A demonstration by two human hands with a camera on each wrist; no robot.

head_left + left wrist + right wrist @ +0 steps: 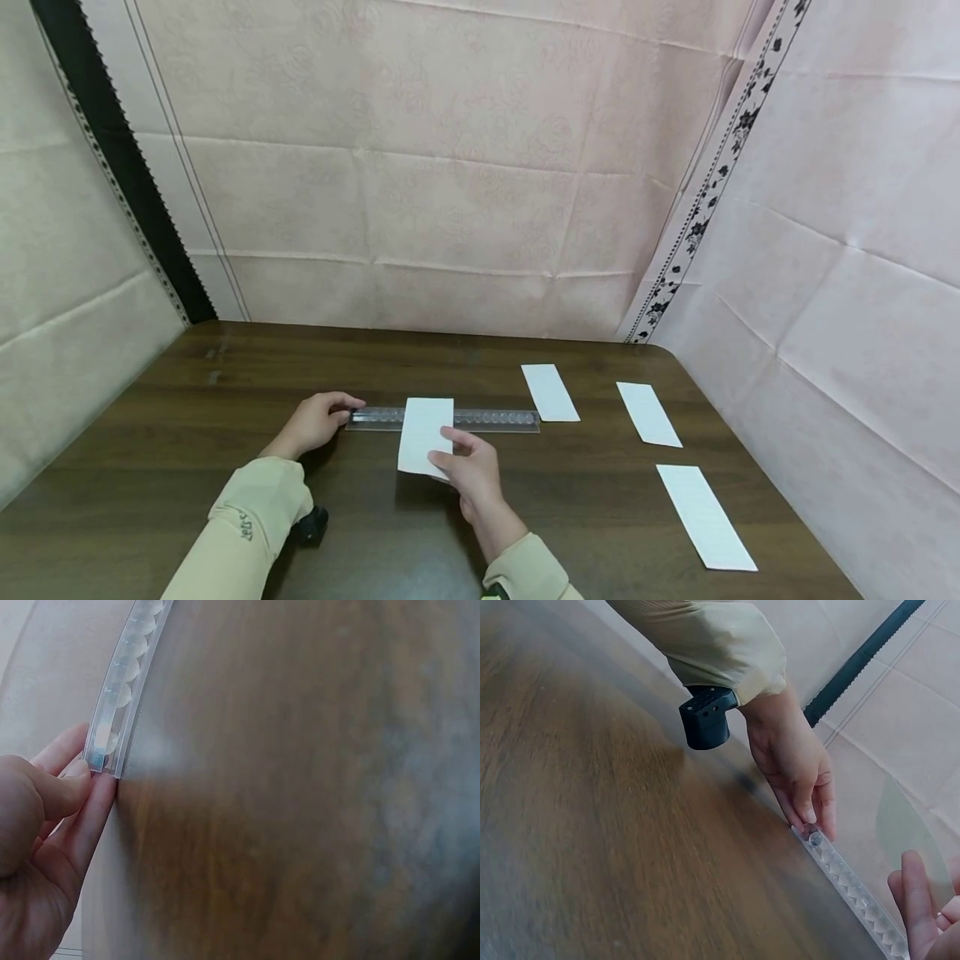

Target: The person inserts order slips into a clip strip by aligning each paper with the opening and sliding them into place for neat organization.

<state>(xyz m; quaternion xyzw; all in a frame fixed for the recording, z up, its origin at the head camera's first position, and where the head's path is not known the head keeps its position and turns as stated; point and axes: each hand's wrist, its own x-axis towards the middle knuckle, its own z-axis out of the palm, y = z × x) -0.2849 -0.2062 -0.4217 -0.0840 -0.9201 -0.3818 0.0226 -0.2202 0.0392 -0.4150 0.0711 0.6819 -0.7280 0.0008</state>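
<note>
A long clear plastic strip with a row of rounded scallops lies sideways across the table. My left hand pinches its left end between thumb and fingers, which the left wrist view shows closely on the strip's tip. My right hand holds a white card by its lower right edge. That card is raised above the table and hides the middle of the strip from the head view. In the right wrist view, the card looks pale and blurred beside my right fingers.
White cards lie to the right on the wooden table: one by the strip's right end, another farther right, and a longer one nearer me. Pale cloth hangs behind and at both sides.
</note>
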